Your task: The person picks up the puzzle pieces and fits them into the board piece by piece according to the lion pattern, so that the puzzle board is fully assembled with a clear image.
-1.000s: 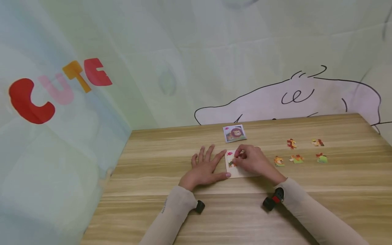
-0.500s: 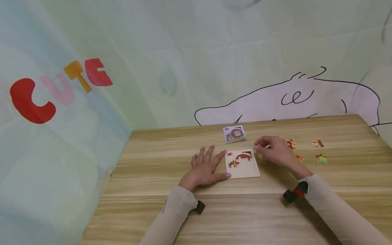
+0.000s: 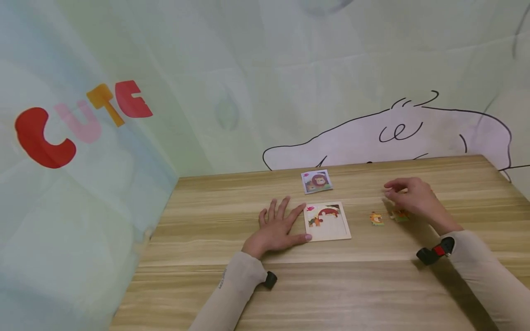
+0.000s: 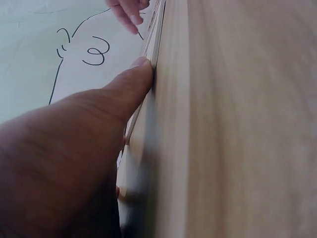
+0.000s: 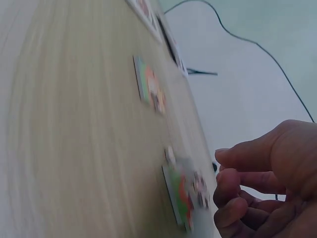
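Observation:
My left hand (image 3: 275, 230) lies spread on the table, thumb and index fingertip at the left edge of a square wooden puzzle board (image 3: 334, 231). Pieces fill the board's upper part, showing a pink bird and a red-brown mane; bare wood shows below. To the right, my right hand (image 3: 414, 197) hovers over loose jigsaw pieces, fingers loosely curled. Nothing shows between its fingertips (image 5: 225, 157) in the right wrist view. A yellow-orange piece (image 3: 377, 219) and a green-orange piece (image 3: 400, 215) lie by it; the hand covers others.
A lion picture card (image 3: 317, 181) lies behind the board. The wooden table (image 3: 232, 193) meets a printed cloth backdrop (image 3: 256, 92) along its far edge. Black wrist cameras are strapped at both sleeves (image 3: 238, 280).
My right hand has let go of a piece on the board and moved right to the loose pieces, uncovering the red-brown mane section. The left hand has stayed put.

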{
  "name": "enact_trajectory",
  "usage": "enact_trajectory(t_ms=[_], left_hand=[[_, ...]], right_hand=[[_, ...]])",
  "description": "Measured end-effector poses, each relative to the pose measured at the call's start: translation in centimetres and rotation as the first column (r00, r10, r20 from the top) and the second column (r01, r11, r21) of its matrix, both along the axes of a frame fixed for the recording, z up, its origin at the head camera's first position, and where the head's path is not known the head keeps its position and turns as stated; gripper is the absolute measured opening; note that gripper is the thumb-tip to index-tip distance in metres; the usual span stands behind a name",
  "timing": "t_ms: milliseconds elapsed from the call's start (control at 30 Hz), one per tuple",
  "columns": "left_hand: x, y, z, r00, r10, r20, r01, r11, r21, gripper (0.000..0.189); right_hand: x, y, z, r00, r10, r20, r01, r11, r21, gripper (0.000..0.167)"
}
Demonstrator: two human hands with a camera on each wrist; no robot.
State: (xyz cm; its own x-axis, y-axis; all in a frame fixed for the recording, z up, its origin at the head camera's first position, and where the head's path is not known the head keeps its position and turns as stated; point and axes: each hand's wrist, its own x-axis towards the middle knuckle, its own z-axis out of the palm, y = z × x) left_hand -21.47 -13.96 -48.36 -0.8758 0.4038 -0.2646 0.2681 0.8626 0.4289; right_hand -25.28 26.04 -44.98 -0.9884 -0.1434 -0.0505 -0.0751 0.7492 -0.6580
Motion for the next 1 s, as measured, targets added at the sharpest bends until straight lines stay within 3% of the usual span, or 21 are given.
enact_trajectory(t_ms=[200,433,700,1000], left_hand=[[0.0,-0.1,0.0,1.0,-0.002,0.002,0.002,1.0,0.009,0.092],[-0.1,-0.1,-0.3,1.0,-0.009,-0.008,0.009,1.0,0.004,0.093],[0.0,-0.1,0.0,1.0,-0.007,-0.006,0.007,1.0,0.011,0.092],[0.1,0.0,0.1,1.0,-0.008,-0.007,0.008,1.0,0.01,0.091]], right_hand=[[-0.4,1.9,0.0,0.999,-0.021,0.035,0.018,0.997,0.076,0.048],[-0.9,2.3,-0.5,0.998,0.045,0.051,-0.051,0.99,0.132,0.054],[-1.0,2.2,-0.7,0.999,0.053,-0.003,-0.052,0.99,0.13,0.046],[-0.6,1.6,-0.2,1.0,0.018,-0.008,-0.018,0.995,0.102,0.044]])
